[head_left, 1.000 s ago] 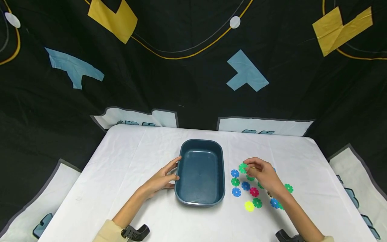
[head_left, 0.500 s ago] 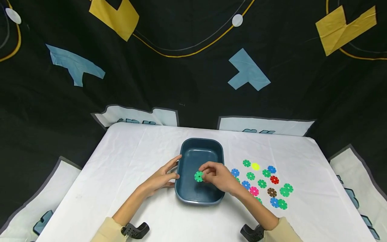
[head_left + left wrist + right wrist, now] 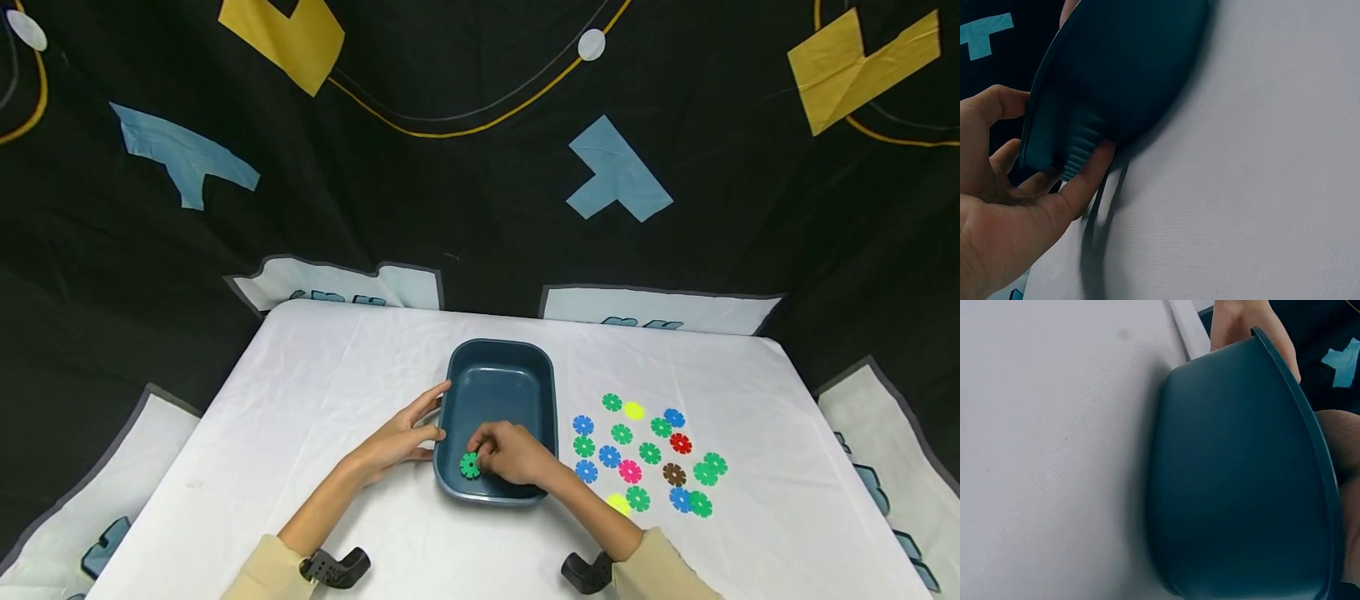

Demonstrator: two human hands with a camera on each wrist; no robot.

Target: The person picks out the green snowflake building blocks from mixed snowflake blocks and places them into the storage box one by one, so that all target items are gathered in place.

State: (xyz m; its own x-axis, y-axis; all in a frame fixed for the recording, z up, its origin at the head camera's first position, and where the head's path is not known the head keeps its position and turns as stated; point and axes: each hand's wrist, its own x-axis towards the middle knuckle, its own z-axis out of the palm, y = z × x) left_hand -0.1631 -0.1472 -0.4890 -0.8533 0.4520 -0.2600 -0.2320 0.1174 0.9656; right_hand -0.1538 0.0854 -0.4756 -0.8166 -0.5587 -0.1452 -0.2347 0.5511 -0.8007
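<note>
A dark blue plastic tub stands on the white table. My left hand rests against its left wall with fingers spread; in the left wrist view, its fingertips touch the rim and the ribbed side of the tub. My right hand is inside the near part of the tub, pinching a green notched plastic disc near the bottom. Whether the disc touches the bottom cannot be told. In the right wrist view, the tub's wall hides the disc and most of the right hand.
Right of the tub lie several loose notched discs, among them a pink disc, a brown disc, a red disc and a yellow disc. A black curtain hangs behind the white table.
My right hand has moved left from the loose discs into the tub, carrying the green disc, then lower and nearer. My left hand has stayed at the tub's left wall.
</note>
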